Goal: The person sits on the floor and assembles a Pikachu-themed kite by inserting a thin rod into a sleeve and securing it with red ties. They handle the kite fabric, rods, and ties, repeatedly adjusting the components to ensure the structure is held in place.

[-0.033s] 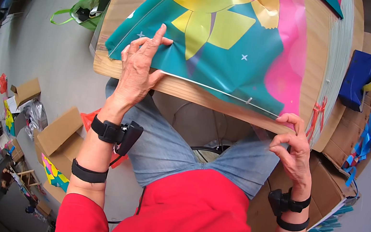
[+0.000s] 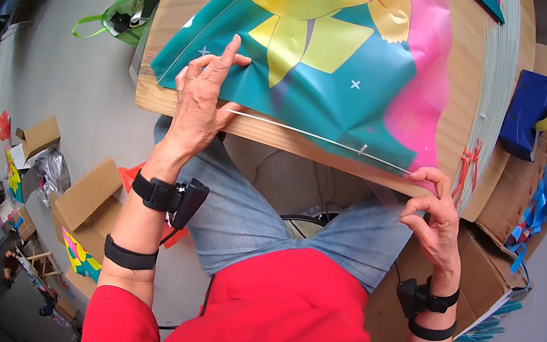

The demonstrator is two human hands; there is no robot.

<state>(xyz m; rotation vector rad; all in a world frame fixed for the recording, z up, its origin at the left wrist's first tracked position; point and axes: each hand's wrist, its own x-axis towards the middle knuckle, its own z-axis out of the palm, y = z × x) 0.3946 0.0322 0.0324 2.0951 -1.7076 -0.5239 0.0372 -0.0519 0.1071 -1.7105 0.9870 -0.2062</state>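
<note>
A printed plastic sheet (image 2: 341, 103), shaped like a kite sail, lies on the wooden board in front of me. It is teal and pink with a yellow cartoon figure. Along its near edge runs a thin white rod (image 2: 294, 128) with a small white clip (image 2: 363, 149) on it. My left hand (image 2: 201, 96) rests on the sheet's left part, forefinger stretched out and thumb by the rod's left end. At the near right corner, my right hand (image 2: 432, 214) has bent fingers on the sheet by the rod's other end; what lies under the fingertips is partly hidden.
The wooden board (image 2: 156, 99) reaches over my knees. On its right lie a bundle of thin pale rods (image 2: 496, 99) and red ties (image 2: 468, 170). Further right are a blue tape dispenser (image 2: 522, 114) and cardboard boxes (image 2: 447, 270). A green bag (image 2: 108, 19) stands left of the board.
</note>
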